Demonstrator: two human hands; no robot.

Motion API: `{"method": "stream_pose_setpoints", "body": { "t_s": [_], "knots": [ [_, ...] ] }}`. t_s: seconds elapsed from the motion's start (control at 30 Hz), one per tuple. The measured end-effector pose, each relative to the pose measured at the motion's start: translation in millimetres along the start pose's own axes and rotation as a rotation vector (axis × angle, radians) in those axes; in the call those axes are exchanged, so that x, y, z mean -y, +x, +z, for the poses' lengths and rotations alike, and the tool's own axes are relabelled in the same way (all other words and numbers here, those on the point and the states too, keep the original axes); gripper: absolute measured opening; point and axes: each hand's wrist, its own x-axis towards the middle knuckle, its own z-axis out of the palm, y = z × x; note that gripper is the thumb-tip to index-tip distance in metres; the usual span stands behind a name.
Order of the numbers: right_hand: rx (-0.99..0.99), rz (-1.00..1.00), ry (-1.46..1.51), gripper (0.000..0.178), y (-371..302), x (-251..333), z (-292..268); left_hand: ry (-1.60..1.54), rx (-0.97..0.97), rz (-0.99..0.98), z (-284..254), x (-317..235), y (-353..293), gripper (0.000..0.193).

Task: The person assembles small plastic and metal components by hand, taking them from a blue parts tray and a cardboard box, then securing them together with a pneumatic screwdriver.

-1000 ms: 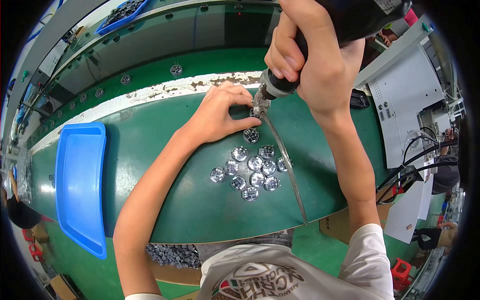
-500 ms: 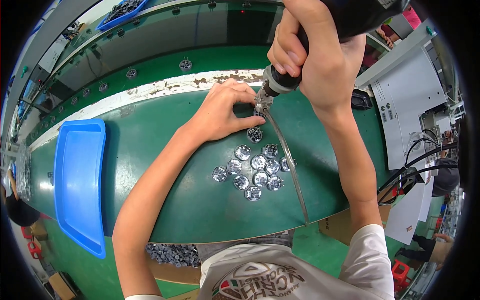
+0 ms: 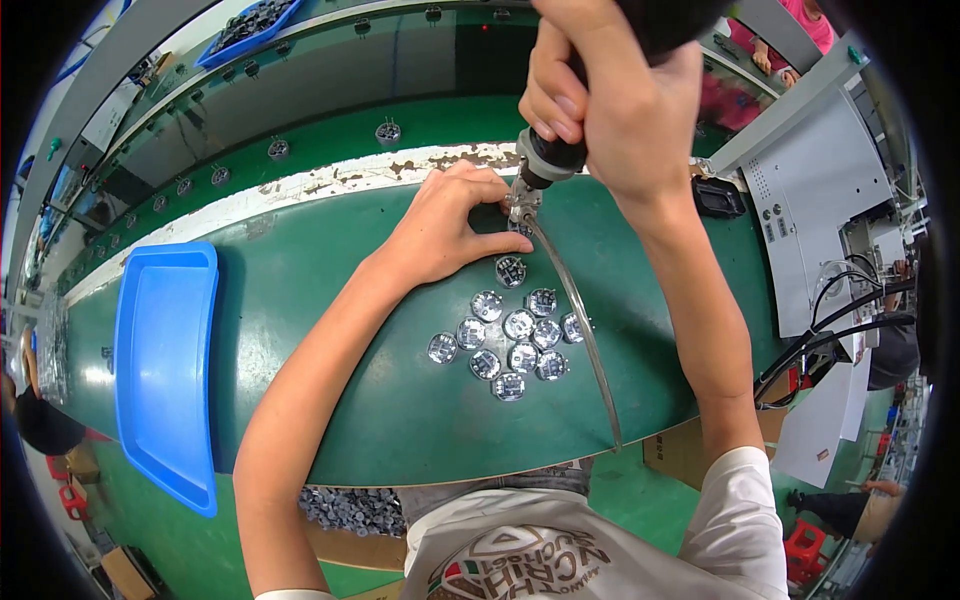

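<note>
My right hand [image 3: 640, 125] is wrapped round a black power screwdriver [image 3: 553, 158] with a grey collar, held tilted with its tip down. A clear tube [image 3: 580, 310] runs from the metal nose of the screwdriver toward the near table edge. At that nose, my left hand [image 3: 440, 225] pinches a small round circuit part [image 3: 517, 227], mostly hidden by fingers and nose. Just nearer lies another round circuit part [image 3: 510, 271], apart from the hand. Several more round silver circuit parts [image 3: 519, 324] lie in a loose cluster on the green table [image 3: 400, 430].
A blue tray [image 3: 165, 350] stands at the left. Beyond the chipped white ledge [image 3: 300, 185], a green conveyor belt [image 3: 330, 135] carries spaced round parts. A black holder [image 3: 717, 197] and a white machine panel [image 3: 815, 215] with cables are at the right. A person [image 3: 815, 30] in pink sits far right.
The screwdriver and my right hand have shifted slightly left. My left hand stays in place. Parts on the belt have moved a little to the right.
</note>
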Motion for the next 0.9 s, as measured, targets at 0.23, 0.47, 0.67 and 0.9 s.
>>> {"method": "stream_pose_setpoints", "body": {
  "t_s": [0.23,0.47,0.67,0.9],
  "knots": [
    [-0.2,-0.041,-0.182,0.022,-12.4,51.4,12.4,-0.013,-0.075,-0.038,0.2,-7.0,2.2,0.051],
    [-0.038,0.012,-0.059,0.026,-3.9,19.7,-9.1,-0.002,-0.068,-0.067,-0.9,-8.4,2.0,0.052],
    [0.016,-0.002,-0.012,0.028,-1.9,8.0,-7.0,-0.007,-0.066,-0.07,-1.3,-8.1,2.9,0.052],
    [0.015,-0.006,-0.012,0.028,-2.1,1.6,-4.9,0.0,-0.072,-0.06,-1.4,-7.0,1.2,0.053]
  ]
}}
